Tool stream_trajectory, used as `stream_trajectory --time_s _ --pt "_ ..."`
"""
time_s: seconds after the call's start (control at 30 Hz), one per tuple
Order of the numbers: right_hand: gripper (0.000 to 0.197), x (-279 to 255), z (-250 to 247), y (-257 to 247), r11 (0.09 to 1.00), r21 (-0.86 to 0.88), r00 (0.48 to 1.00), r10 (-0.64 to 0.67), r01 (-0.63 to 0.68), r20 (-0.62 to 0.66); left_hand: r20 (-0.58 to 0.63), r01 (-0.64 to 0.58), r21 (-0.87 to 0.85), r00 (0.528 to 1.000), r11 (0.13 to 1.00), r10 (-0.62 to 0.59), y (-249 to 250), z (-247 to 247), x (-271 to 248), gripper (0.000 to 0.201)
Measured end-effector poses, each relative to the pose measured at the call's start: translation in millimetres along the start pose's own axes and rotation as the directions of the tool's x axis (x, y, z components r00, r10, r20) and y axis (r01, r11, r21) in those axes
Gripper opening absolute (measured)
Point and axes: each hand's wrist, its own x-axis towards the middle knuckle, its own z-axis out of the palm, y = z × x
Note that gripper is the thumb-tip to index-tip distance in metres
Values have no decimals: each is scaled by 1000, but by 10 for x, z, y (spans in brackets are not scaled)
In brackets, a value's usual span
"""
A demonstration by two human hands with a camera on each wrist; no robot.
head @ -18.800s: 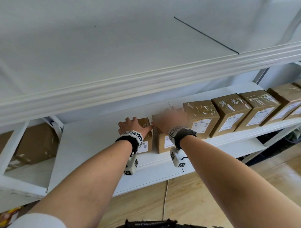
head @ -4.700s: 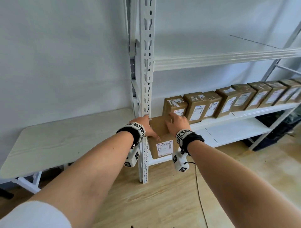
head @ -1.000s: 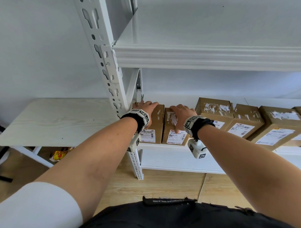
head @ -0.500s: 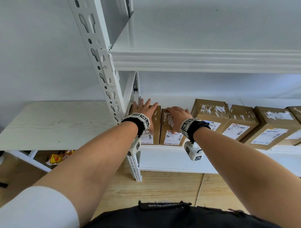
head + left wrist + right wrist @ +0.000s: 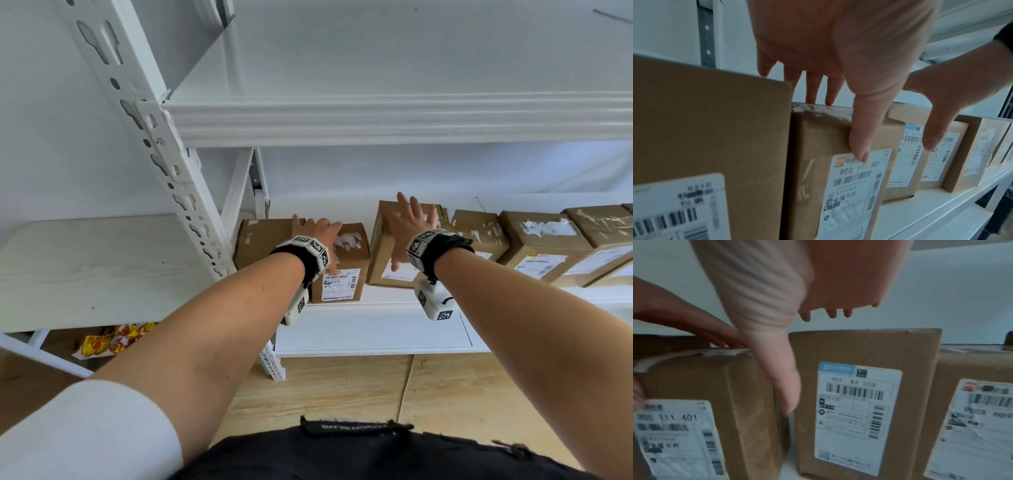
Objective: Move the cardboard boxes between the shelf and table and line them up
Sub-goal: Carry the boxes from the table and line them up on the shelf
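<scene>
From the head view, we see the boxes lined along the shelf (image 5: pixel 376 305) front edge; our left hand (image 5: pixel 317 233) lies flat-fingered atop the second box (image 5: pixel 346 270), our right hand (image 5: pixel 407 222) spread over the third box (image 5: pixel 387 260). Left wrist: thumb down the second box's front. Right wrist: a narrow gap between these boxes.

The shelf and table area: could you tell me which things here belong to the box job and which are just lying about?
Part of the job:
- cardboard boxes in a row
- shelf
- table
- left hand, right hand, both open over boxes

Lying about:
- yellow packets under the table
</scene>
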Motion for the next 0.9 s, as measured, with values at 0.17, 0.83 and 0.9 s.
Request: stream_trajectory --time_s 0.17,0.83,0.9 --pt "118 109 154 13 996 82 996 38 -31 -76 -6 16 -66 1000 998 -17 -2 -6 -32 114" --pt "120 113 -47 -134 999 32 999 -21 23 -40 -13 9 9 1000 1000 -9 -68 22 56 117" --pt "120 73 -34 -162 999 21 999 -29 30 -46 -16 -2 10 1000 1000 2 -78 28 45 117"
